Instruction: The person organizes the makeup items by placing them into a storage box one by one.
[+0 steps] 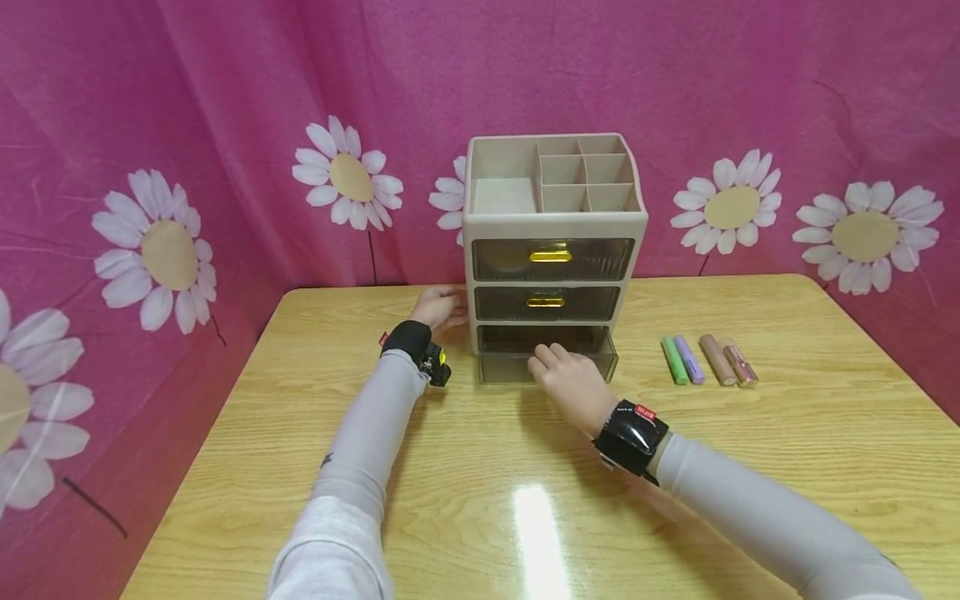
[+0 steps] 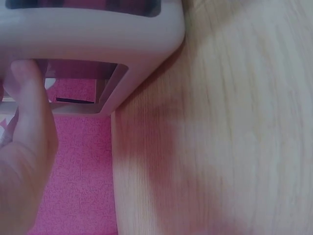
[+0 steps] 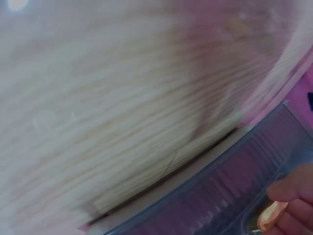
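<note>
Handling the bottom drawer of a drawer organizer: apparent step in hand, one drawer worked while the frame is steadied. Further travel, in or out, likely calls for a level, even motion at the handle, with the frame braced.

Hands, two. Right hand: fingers curled, thumb and fingers pinching the gold handle of that drawer. Left hand: nothing in its grasp; thumb fairly straight, laid against the left side of the organizer; its remaining fingers are partly hidden.

Organizer, one: pale, upright, at the far edge of the desk, about the middle. Bottom drawer, smoky and see-through, drawn partly out toward the near side. Top drawer and middle drawer: closed.

Sticks, to the right of the organizer, lying apart from both hands: green stick beside purple stick; farther right, brown stick beside a pinkish tube.
</note>
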